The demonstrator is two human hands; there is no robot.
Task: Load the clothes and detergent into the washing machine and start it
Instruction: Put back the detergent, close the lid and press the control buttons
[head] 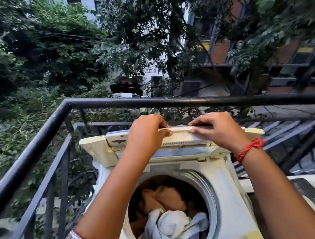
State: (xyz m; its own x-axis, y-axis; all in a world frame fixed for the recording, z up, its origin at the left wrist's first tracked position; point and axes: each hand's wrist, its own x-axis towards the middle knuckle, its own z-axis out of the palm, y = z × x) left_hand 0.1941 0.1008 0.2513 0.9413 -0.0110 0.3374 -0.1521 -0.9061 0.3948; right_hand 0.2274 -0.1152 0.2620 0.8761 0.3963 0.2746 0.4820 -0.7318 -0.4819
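While the washing machine (185, 206) stands on a balcony inside a black railing (110, 103), clothes (170, 214) fill its drum; the left hand (146, 133) and right hand (214, 129) both grip the raised lid's (178, 131) far edge.

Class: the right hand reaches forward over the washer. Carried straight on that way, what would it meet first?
Probably the black balcony railing, just beyond the raised lid that the right hand grips; depth is uncertain.

Left hand (146, 131), right hand (211, 130): fingers curled.
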